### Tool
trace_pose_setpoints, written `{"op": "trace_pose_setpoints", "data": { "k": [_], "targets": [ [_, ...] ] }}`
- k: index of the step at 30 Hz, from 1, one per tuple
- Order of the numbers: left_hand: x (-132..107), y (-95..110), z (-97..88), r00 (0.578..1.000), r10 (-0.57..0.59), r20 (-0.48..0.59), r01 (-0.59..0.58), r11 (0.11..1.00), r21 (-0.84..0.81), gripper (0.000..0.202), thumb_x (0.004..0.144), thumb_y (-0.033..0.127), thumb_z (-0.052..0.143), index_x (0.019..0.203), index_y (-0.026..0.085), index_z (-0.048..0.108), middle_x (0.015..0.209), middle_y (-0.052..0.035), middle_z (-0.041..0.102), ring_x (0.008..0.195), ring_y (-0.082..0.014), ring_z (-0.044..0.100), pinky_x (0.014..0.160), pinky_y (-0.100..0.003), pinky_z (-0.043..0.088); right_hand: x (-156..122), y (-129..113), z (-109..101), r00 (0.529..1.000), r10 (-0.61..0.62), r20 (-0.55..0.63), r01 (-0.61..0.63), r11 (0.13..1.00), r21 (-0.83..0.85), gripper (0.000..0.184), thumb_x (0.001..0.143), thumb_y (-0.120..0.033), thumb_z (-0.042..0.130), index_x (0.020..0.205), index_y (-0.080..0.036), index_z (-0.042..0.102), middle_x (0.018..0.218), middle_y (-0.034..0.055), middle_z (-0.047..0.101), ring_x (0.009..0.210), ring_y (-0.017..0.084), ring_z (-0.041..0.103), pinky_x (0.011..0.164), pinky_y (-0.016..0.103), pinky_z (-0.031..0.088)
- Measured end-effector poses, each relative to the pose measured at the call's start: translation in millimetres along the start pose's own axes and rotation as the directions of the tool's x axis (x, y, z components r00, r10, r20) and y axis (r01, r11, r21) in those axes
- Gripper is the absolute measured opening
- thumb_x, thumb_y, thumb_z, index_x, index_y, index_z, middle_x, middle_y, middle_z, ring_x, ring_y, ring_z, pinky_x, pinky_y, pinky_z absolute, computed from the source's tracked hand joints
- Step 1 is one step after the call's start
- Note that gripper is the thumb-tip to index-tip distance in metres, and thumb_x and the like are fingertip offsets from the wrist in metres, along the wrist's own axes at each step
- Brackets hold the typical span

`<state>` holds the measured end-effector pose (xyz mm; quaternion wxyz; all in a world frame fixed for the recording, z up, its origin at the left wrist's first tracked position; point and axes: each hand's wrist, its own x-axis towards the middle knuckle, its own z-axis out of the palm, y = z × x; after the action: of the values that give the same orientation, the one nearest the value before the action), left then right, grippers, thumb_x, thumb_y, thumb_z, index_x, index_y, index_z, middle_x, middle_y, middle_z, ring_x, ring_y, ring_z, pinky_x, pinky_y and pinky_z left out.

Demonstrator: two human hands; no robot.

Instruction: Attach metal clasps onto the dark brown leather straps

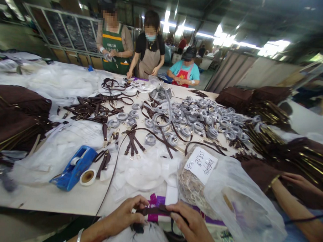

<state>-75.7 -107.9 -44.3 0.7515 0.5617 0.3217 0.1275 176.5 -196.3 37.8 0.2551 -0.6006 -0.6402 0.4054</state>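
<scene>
A dark brown strap (157,210) is stretched between my two hands just over the table's near edge. My left hand (129,213), with a silver bangle on the wrist, pinches its left end. The fingers of my right hand (187,224) close on its right end. Under the strap lie pieces of purple tape or film (152,217). Below my left hand is a white plastic bag (143,238) with dark bits on it. To the right of my right hand stands a clear bag of pale cords (193,186) with a handwritten paper label (201,165).
A blue tape dispenser (76,167) and a tape roll (88,176) sit at left. Coiled grey wrapped straps (199,117) and loose brown straps (92,109) cover the middle. Brown bags (14,118) are piled at both sides. A neighbour's arm (297,209) reaches in at right; co-workers (148,49) stand opposite.
</scene>
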Motion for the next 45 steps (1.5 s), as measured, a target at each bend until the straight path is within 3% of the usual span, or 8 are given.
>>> {"op": "trace_pose_setpoints", "data": {
  "k": [6, 13, 18, 27, 31, 36, 40, 45],
  "targets": [
    [2, 6, -1.8, 1.0, 0.0, -0.029, 0.0, 1.0, -0.02, 0.022, 0.077, 0.028, 0.066, 0.096, 0.016, 0.065, 0.089, -0.0017, 0.065, 0.078, -0.0179, 0.058, 0.069, -0.026, 0.047, -2, 0, 0, 1.0, 0.001, 0.018, -0.001, 1.0, -0.003, 0.022, 0.097, -0.029, 0.046, 0.111, -0.03, 0.063, 0.102, 0.0017, 0.069, 0.097, 0.019, 0.064, 0.085, 0.028, 0.049],
    [0, 36, -6.8, 0.988, 0.157, -0.01, -0.137, 0.89, 0.435, 0.018, 0.083, 0.027, 0.062, 0.098, 0.021, 0.068, 0.091, -0.0015, 0.068, 0.086, -0.0198, 0.058, 0.079, -0.026, 0.042, -5, 0, -3, 0.999, 0.004, 0.046, -0.004, 1.0, -0.005, 0.024, 0.096, -0.026, 0.046, 0.113, -0.031, 0.063, 0.105, 0.0018, 0.07, 0.1, 0.019, 0.064, 0.087, 0.029, 0.048],
    [1, 43, -0.3, 0.983, 0.165, 0.074, -0.177, 0.797, 0.578, 0.02, 0.086, 0.034, 0.061, 0.102, 0.024, 0.067, 0.093, -0.002, 0.068, 0.084, -0.0201, 0.058, 0.077, -0.026, 0.041, -1, -9, 1, 0.996, -0.053, 0.071, 0.053, 0.999, -0.004, 0.026, 0.094, -0.021, 0.049, 0.114, -0.029, 0.064, 0.104, 0.0019, 0.071, 0.097, 0.018, 0.065, 0.084, 0.027, 0.05],
    [2, 42, 9.6, 0.994, 0.098, 0.038, -0.105, 0.902, 0.418, 0.018, 0.079, 0.024, 0.066, 0.097, 0.024, 0.068, 0.093, 0.0012, 0.069, 0.088, -0.0199, 0.058, 0.08, -0.025, 0.04, 5, -12, 11, 0.994, -0.073, 0.083, 0.071, 0.997, 0.021, 0.026, 0.093, -0.019, 0.051, 0.113, -0.028, 0.065, 0.101, 0.0008, 0.071, 0.095, 0.016, 0.065, 0.082, 0.025, 0.048],
    [0, 34, 14.0, 0.995, 0.098, 0.023, -0.1, 0.966, 0.24, 0.015, 0.083, 0.028, 0.061, 0.092, 0.018, 0.069, 0.084, -0.0008, 0.067, 0.08, -0.0183, 0.057, 0.071, -0.024, 0.041, 1, -11, 13, 0.997, -0.021, 0.075, 0.015, 0.997, 0.08, 0.028, 0.089, -0.013, 0.054, 0.109, -0.029, 0.067, 0.098, -0.0007, 0.072, 0.092, 0.016, 0.065, 0.081, 0.025, 0.047],
    [-6, 23, 17.1, 0.997, 0.067, 0.041, -0.073, 0.983, 0.17, 0.025, 0.092, 0.034, 0.052, 0.091, 0.016, 0.068, 0.076, -0.001, 0.062, 0.07, -0.0149, 0.052, 0.063, -0.023, 0.037, -3, -7, 20, 0.995, 0.004, 0.102, -0.017, 0.992, 0.122, 0.026, 0.085, -0.011, 0.057, 0.098, -0.028, 0.071, 0.09, -0.0028, 0.072, 0.086, 0.015, 0.066, 0.077, 0.024, 0.046],
    [-16, 13, 15.7, 0.994, -0.022, 0.106, 0.02, 1.0, 0.015, 0.025, 0.081, 0.032, 0.068, 0.102, 0.019, 0.064, 0.082, 0.0018, 0.062, 0.074, -0.0143, 0.052, 0.064, -0.022, 0.036, -7, -1, 31, 0.989, 0.034, 0.144, -0.051, 0.991, 0.123, 0.028, 0.083, -0.01, 0.056, 0.098, -0.028, 0.07, 0.091, -0.0031, 0.073, 0.086, 0.016, 0.066, 0.077, 0.025, 0.046],
    [-21, 8, 13.7, 1.0, -0.013, 0.019, 0.009, 0.973, 0.233, 0.029, 0.071, 0.032, 0.077, 0.094, 0.02, 0.062, 0.081, 0.0043, 0.062, 0.075, -0.0146, 0.052, 0.064, -0.021, 0.035, -9, -3, 37, 0.977, 0.114, 0.182, -0.134, 0.986, 0.099, 0.032, 0.084, -0.017, 0.057, 0.112, -0.03, 0.061, 0.102, -0.0022, 0.072, 0.092, 0.019, 0.065, 0.079, 0.027, 0.045]
  ]
}}
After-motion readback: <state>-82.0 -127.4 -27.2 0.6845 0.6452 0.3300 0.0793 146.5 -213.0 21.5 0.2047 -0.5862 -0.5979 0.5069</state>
